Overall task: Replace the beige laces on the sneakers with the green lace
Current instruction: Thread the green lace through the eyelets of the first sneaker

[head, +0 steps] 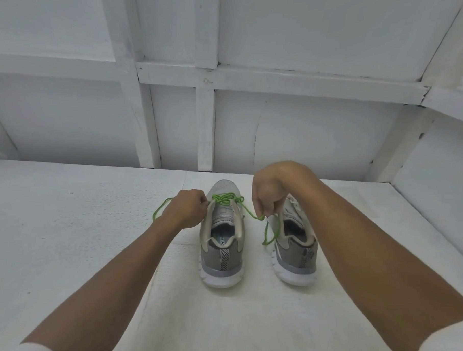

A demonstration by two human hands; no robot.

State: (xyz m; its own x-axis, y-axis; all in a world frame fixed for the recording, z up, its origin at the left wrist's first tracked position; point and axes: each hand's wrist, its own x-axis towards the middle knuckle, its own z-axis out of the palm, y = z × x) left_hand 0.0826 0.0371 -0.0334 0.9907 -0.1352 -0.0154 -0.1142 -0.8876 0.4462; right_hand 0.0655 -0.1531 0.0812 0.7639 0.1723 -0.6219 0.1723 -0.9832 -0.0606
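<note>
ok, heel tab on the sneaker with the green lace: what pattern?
Black-and-white chevron stripes on the heel tab; clearest in the head view.

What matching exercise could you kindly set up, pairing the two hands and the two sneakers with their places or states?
Things:
1. left hand
2. right hand
3. left sneaker
4. right sneaker

States:
A. front hidden behind a hand
B. pinches the green lace between the sneakers
C. green lace crisscrossed through its front
D. pinches the green lace at the eyelet edge

Pairs: 1-D, 2-B, 3-C, 4-A.
</note>
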